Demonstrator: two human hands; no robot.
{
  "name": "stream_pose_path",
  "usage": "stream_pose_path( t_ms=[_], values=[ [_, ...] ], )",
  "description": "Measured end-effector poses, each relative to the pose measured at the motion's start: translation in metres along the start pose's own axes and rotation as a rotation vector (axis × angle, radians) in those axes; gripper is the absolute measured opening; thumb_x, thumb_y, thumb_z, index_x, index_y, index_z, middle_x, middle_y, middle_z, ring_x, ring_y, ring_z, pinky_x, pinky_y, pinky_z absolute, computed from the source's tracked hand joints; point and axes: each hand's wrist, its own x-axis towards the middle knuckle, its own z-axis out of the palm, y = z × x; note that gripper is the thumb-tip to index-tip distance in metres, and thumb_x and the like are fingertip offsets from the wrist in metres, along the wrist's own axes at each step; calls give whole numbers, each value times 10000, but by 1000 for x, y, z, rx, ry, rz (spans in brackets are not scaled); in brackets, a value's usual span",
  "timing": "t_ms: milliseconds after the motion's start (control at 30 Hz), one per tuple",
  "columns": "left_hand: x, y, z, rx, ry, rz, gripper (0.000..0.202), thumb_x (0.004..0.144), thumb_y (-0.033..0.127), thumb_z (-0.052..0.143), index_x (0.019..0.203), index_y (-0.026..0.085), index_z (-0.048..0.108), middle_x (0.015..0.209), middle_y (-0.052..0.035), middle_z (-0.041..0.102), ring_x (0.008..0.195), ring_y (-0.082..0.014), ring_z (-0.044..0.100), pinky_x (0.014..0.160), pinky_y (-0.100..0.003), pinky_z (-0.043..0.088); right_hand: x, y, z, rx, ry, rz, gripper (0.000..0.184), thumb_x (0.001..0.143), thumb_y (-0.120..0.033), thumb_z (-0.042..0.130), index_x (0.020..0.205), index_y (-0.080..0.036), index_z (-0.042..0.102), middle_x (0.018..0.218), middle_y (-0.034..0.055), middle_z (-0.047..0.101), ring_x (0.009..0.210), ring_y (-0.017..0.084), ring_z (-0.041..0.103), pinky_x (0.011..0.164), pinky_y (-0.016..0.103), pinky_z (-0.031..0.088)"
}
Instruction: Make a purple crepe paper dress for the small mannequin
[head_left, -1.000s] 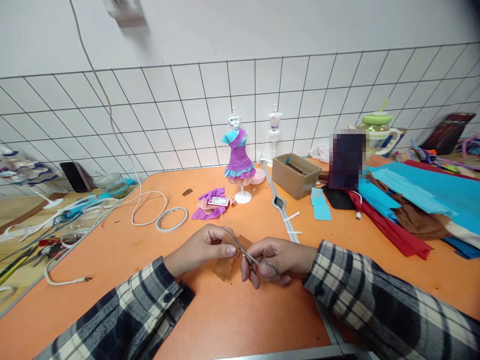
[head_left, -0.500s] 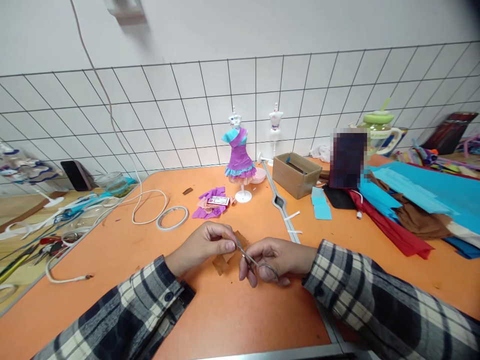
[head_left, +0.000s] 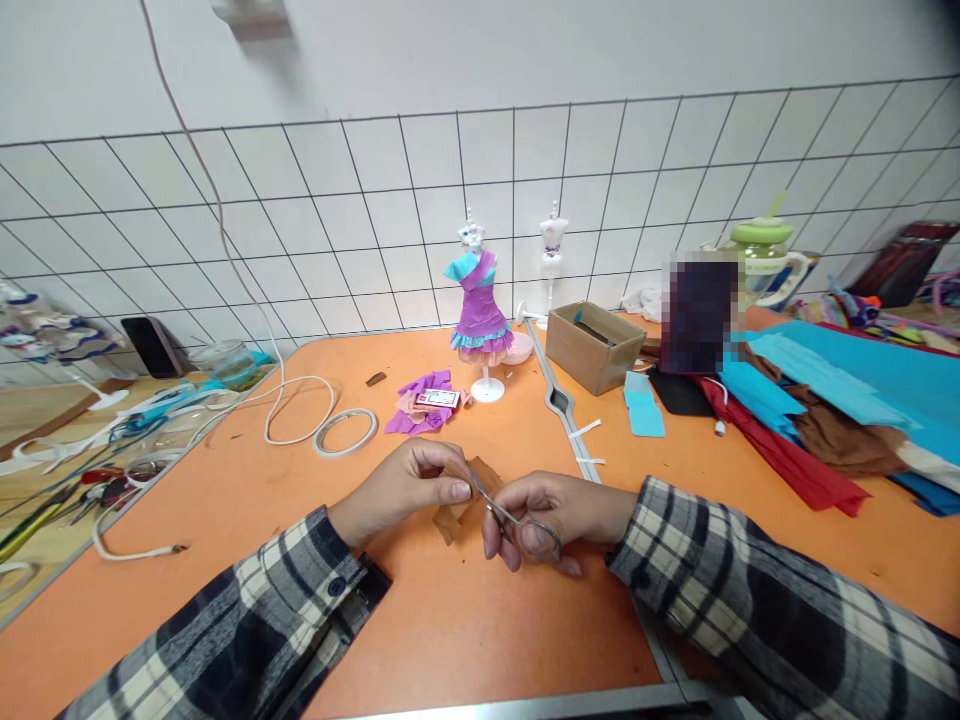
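Observation:
My left hand (head_left: 409, 488) pinches a small piece of brown crepe paper (head_left: 450, 522) between thumb and fingers. My right hand (head_left: 559, 512) grips small metal scissors (head_left: 493, 503), with a finger loop showing beside the thumb. Their blades point left and meet the paper right at the left fingertips; the tips are partly hidden there. Beyond the hands stands a mini dress form (head_left: 481, 300) in a purple and blue ruffled paper dress. Purple and peach paper scraps (head_left: 420, 415) with a white label lie in front of its base.
A roll of tape (head_left: 346, 433) and a white cable (head_left: 282, 380) lie to the left. On the right are an open cardboard box (head_left: 592, 350), light blue paper pieces (head_left: 643, 405) and layered coloured paper (head_left: 840, 440). A bare dress form (head_left: 553, 240) stands near the tiled wall.
Both hands keep nearly the same place and grip. The brown paper has turned slightly between the fingers, and the scissors have shifted a little to the right.

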Motion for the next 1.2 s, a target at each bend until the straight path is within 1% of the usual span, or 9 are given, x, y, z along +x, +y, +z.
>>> stream_pose_path(
  t_ms=[133, 267, 400, 533, 633, 833, 1033, 1200],
  values=[
    [-1, 0, 1, -20, -50, -7, 318, 752, 451, 768, 722, 139, 713, 662, -20, 642, 591, -123, 549, 590, -246, 427, 0, 1, 0, 24, -23, -9, 468, 748, -495, 755, 1015, -123, 658, 799, -3, 600, 452, 15, 413, 346, 123, 399],
    [-1, -2, -1, -25, -20, 5, 300, 749, 425, 778, 701, 138, 707, 658, -11, 631, 585, -111, 529, 592, -237, 422, 0, -2, 0, -25, 3, -9, 458, 744, -506, 758, 970, -121, 652, 766, -11, 593, 448, 16, 404, 355, 125, 407],
    [0, -4, -5, -40, -1, 14, 289, 740, 422, 788, 726, 142, 719, 646, 4, 604, 582, -101, 522, 569, -220, 405, -1, -3, -1, -74, 9, 16, 474, 735, -522, 763, 961, -120, 656, 751, -9, 603, 437, 22, 453, 353, 125, 410],
    [-1, -1, -3, -26, -37, 3, 305, 746, 431, 781, 710, 135, 715, 649, -5, 607, 583, -105, 530, 570, -226, 415, -1, -1, 0, -11, -3, 11, 478, 755, -505, 751, 1024, -119, 667, 770, -5, 602, 437, 16, 406, 346, 126, 408],
    [-1, 0, -2, -8, -62, 13, 303, 759, 425, 771, 714, 131, 716, 648, -7, 609, 596, -108, 543, 580, -224, 419, -1, -1, 0, 15, -8, 2, 470, 753, -500, 753, 1021, -121, 674, 773, -4, 600, 447, 18, 390, 347, 124, 406],
    [0, -4, -5, -29, -64, 4, 337, 759, 440, 766, 709, 116, 690, 634, -14, 614, 576, -113, 545, 553, -222, 429, -1, -4, -1, -96, 13, 13, 473, 738, -529, 756, 946, -112, 675, 697, -11, 607, 431, 25, 433, 353, 120, 391],
    [-1, -4, 0, -35, -95, -24, 346, 746, 445, 776, 696, 113, 692, 633, -10, 603, 579, -106, 535, 558, -218, 409, -1, 0, -1, -42, -10, 2, 497, 752, -521, 746, 1045, -125, 680, 770, 0, 616, 451, 21, 403, 357, 123, 397],
    [-1, -7, 0, -49, -71, -13, 350, 735, 449, 784, 691, 115, 690, 637, -4, 593, 594, -106, 521, 574, -223, 395, -1, -2, -1, -90, 2, 2, 486, 734, -544, 753, 943, -112, 680, 696, -10, 603, 440, 28, 434, 348, 117, 379]
  ],
)
